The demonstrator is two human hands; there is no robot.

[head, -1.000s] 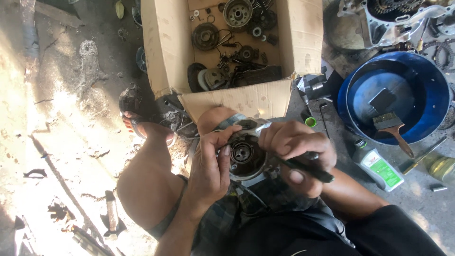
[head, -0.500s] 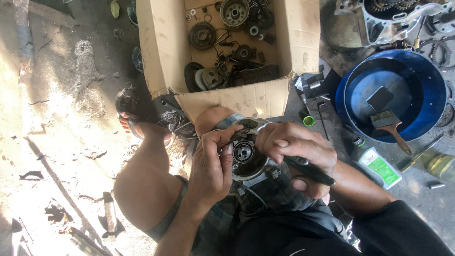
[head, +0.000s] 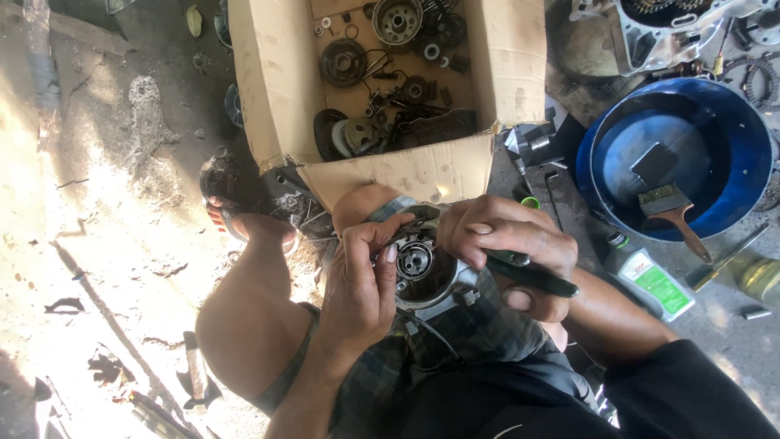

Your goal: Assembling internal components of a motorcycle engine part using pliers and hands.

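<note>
I sit on the ground with a round metal engine part (head: 422,272) resting on my lap. My left hand (head: 361,284) grips its left rim, thumb and fingers pinching near the central bearing. My right hand (head: 512,244) lies over the part's right side and also holds a dark-handled tool (head: 532,276), which sticks out to the right. The tool's tip is hidden under my fingers.
An open cardboard box (head: 268,89) of gears and greasy parts stands just beyond my knees. A blue basin (head: 743,175) with a paintbrush (head: 674,211) sits to the right, next to a small bottle with a green label (head: 654,280). My sandalled foot (head: 244,219) rests on the concrete floor.
The hands stay on the part; my left fingers have shifted slightly on the rim and the view has drifted a little.
</note>
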